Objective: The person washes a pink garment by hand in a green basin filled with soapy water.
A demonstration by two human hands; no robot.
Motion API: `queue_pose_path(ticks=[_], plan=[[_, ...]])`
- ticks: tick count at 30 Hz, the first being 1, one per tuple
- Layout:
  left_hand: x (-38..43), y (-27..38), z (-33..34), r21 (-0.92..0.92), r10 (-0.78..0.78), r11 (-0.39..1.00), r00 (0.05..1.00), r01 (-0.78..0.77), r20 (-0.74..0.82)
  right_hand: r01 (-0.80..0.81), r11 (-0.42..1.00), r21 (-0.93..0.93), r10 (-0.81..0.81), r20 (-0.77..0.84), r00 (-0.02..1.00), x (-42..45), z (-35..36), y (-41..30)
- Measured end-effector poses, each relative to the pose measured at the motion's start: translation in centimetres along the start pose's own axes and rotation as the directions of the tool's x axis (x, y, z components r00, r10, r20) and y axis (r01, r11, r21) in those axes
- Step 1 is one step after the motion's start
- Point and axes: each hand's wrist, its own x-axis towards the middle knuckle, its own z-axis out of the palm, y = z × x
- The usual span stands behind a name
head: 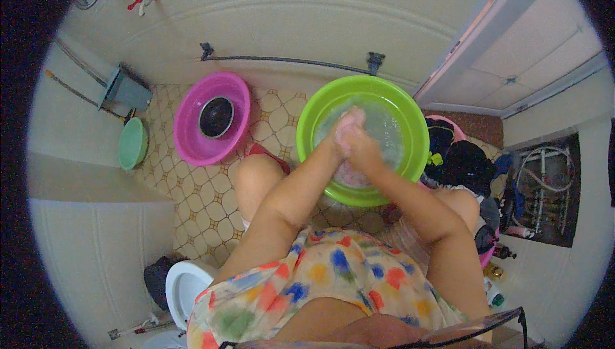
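Note:
A lime-green plastic basin [307, 130] of cloudy, sudsy water stands on the floor before me. Above its water, my left hand [338, 133] and my right hand [362, 149] are close together, both gripping a bunched pink cloth [347, 133]. Part of the pink fabric [353, 176] lies in the water at the basin's near side. Folds of cloth and the overlap of the hands hide most of the fingers.
On the left sits a magenta basin [211, 149] holding a dark round bowl [216, 117]. Farther left are a mint-green basin [133, 143] and a grey-blue dustpan [127, 90]. Dark clothes [463, 168] pile up at right. A toilet [185, 284] is near my left side.

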Motion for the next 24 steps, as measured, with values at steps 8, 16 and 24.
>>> queue_pose_path(ticks=[8,16,24], plan=[[-2.5,0.2,2.2,-0.157,0.042,0.987,0.999,-0.041,0.006,-0.423,0.882,0.207,0.444,-0.067,0.894,4.0,0.7,5.9],[-2.9,2.9,-1.8,0.813,0.597,0.520,0.792,-0.262,-0.127,-0.280,0.873,0.400,0.336,-0.078,0.939,3.2,-4.8,4.0],[-8.2,1.3,4.4,0.970,0.381,0.110,0.910,-0.219,0.162,-0.179,0.283,0.942,0.489,0.019,0.872,4.2,-4.5,8.1]])
